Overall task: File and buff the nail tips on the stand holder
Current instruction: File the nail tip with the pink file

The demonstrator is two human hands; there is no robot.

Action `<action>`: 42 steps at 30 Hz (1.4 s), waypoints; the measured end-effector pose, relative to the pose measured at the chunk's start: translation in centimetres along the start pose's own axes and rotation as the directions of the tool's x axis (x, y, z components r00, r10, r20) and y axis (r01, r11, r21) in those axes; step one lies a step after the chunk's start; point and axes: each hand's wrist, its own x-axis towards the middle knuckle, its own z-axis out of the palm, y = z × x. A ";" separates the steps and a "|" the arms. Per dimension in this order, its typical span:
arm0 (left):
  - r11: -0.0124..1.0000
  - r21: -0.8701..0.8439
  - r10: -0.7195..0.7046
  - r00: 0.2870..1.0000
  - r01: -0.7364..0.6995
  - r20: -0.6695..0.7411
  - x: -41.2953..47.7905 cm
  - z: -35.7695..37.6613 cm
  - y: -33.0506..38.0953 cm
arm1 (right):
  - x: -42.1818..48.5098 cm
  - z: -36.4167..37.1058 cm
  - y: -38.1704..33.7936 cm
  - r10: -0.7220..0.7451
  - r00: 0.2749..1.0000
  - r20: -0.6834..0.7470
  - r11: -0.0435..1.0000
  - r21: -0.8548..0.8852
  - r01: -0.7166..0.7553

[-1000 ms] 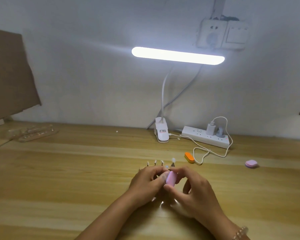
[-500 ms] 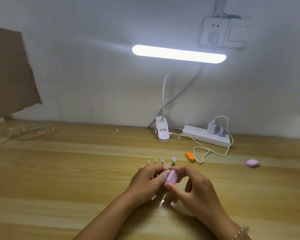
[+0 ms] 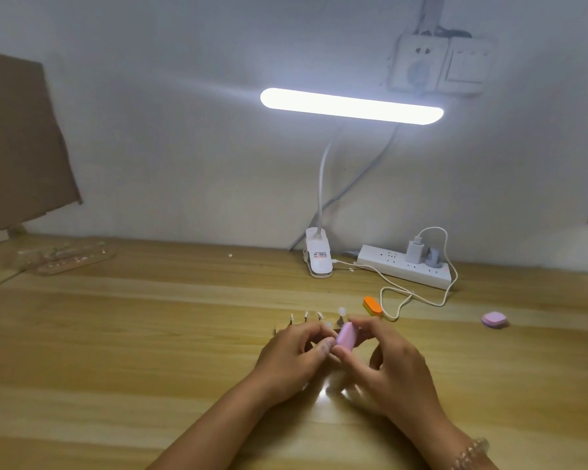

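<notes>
A stand holder (image 3: 306, 320) with several small upright pegs stands on the wooden table just behind my hands; its base is mostly hidden by my fingers. One peg carries a pale nail tip (image 3: 341, 311). My right hand (image 3: 387, 361) pinches a small pink buffer block (image 3: 346, 336) between thumb and fingertips, held against a nail tip (image 3: 329, 324) near the holder's right end. My left hand (image 3: 296, 354) curls around the holder from the left, its thumb touching the block's lower edge.
An orange buffer block (image 3: 372, 305) lies behind the holder, a second pink block (image 3: 494, 319) far right. A clip lamp base (image 3: 318, 257), a power strip (image 3: 408, 266) with a white cable (image 3: 401, 300) sit at the wall. A strip of nail tips (image 3: 68, 259) lies far left.
The pink block has shifted slightly up and tilted between my fingers; both hands stay at the holder in nearly the same place.
</notes>
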 end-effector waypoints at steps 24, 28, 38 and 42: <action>0.998 -0.038 -0.043 0.999 0.043 -0.013 -0.1 0.0 -0.1 | 0.1 0.1 0.0 -0.024 1.000 -0.014 0.999 -0.043 0.023; 0.998 -0.034 -0.053 0.999 0.052 -0.014 0.0 0.0 -0.1 | 0.3 0.1 0.2 0.021 0.999 -0.028 1.000 -0.003 -0.021; 1.000 -0.003 -0.015 1.000 0.015 -0.006 0.0 -0.1 0.0 | 0.5 -0.2 0.4 0.066 0.998 -0.018 0.998 -0.008 -0.066; 0.999 -0.032 -0.021 1.000 0.021 0.000 -0.1 -0.2 0.2 | -0.2 0.3 -0.2 -0.030 0.998 0.049 0.996 -0.084 0.034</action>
